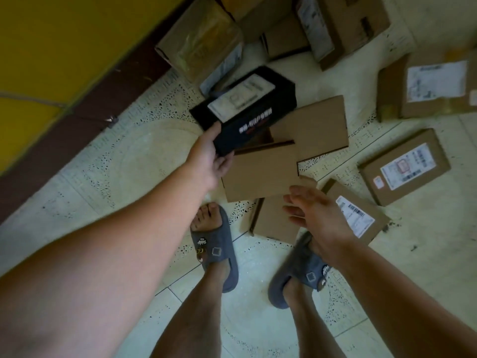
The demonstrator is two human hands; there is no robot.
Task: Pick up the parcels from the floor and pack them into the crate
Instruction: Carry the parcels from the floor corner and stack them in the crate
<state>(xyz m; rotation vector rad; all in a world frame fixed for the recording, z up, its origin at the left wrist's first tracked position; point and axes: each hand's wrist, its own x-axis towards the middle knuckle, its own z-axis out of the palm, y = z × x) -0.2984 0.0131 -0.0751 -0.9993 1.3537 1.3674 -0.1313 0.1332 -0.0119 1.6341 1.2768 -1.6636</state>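
My left hand (210,157) grips the near end of a black box (247,109) with a white label, thumb on top and fingers beneath. Under and beside it lie plain brown cardboard parcels, one (260,174) just below the black box and another (312,127) to its right. My right hand (315,215) hovers open over the parcels near my feet, holding nothing. A labelled brown parcel (358,215) lies just right of that hand. No crate is in view.
More labelled cardboard parcels lie scattered on the tiled floor: at the right (405,166), far right (433,86) and in a pile at the top (343,24). A yellow wall with a brown skirting (85,104) runs along the left. My feet in grey slippers (216,244) stand below the parcels.
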